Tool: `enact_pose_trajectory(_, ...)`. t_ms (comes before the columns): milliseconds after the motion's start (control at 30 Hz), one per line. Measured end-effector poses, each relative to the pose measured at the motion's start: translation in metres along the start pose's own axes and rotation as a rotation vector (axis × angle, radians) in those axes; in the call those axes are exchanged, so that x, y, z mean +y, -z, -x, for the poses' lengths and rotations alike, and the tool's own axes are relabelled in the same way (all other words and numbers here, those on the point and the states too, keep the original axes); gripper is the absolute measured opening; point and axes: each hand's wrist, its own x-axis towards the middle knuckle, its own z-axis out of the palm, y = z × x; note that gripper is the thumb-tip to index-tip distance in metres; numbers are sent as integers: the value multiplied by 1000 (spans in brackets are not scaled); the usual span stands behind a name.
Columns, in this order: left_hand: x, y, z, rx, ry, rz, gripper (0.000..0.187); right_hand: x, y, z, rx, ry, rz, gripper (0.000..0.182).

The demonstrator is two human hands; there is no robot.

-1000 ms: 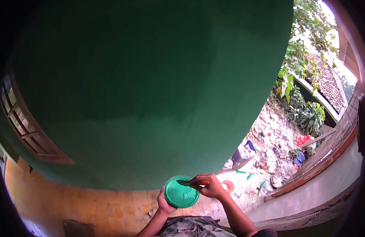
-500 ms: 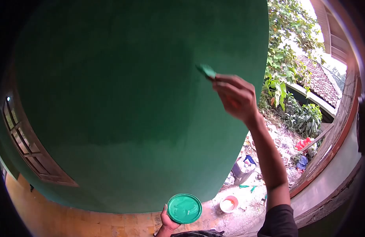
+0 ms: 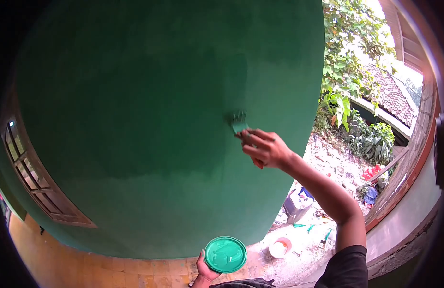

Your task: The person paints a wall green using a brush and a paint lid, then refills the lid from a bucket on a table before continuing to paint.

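Paintbrush (image 3: 239, 123) lower on green wall (image 3: 135, 120) than before

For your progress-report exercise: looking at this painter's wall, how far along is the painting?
Done: the upper wall looks darker green, as if freshly coated. In hand: the right hand presses a brush to the wall at the edge of a dark streak, while the left hand holds a plate of green paint. Left: the paler band below appears not yet recoated.
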Motion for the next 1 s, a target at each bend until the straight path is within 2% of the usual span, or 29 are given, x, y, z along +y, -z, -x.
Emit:
enact_pose_trajectory(67,-1,-2,0,12,17,-16,79,-21,3,12,-132,-94,-193,28)
enact_pose_trajectory(100,-2,-1,-1,11,16,-13,79,-30,-5,15,-1,-123,-356,21)
enact_pose_trajectory(133,-3,-1,-4,15,17,-11,79,-37,-8,18,15,-165,-452,18)
enact_pose_trajectory(200,-6,-1,-6,-2,4,4,79,-29,-20,30,-38,-89,-416,18)
enact_pose_trajectory(267,-10,-2,-9,-12,12,43,78,-2,-14,20,25,-79,-324,19)
enact_pose_trajectory(400,-13,-8,-11,-18,-12,12,80,49,39,-34,32,-59,-62,22)
enact_pose_trajectory(467,-15,-9,-12,-54,6,41,79,64,51,-54,188,32,31,26)
enact_pose_trajectory(567,-17,-11,-13,-5,-4,-1,79,60,47,-57,298,106,197,29)
enact_pose_trajectory(633,-19,-11,-14,-12,-11,14,79,42,17,-28,143,23,149,32)
enact_pose_trajectory(667,-19,-11,-14,-23,-15,26,79,26,2,-16,170,104,189,33)
enact_pose_trajectory(767,-21,-12,-16,-26,-33,74,77,-34,-34,31,-8,145,3,26)
enact_pose_trajectory(800,-22,-9,-18,-19,-31,79,77,-53,-50,50,-78,145,-83,31)
enact_pose_trajectory(867,-24,-3,-19,-28,-43,81,76,-76,-65,78,-224,54,-364,22)
enact_pose_trajectory(933,-24,-8,-17,-26,-67,86,76,-78,-58,73,-224,-63,-493,19)
enact_pose_trajectory(1000,-24,-12,-16,-35,-79,101,76,-57,-48,49,43,-111,-456,18)
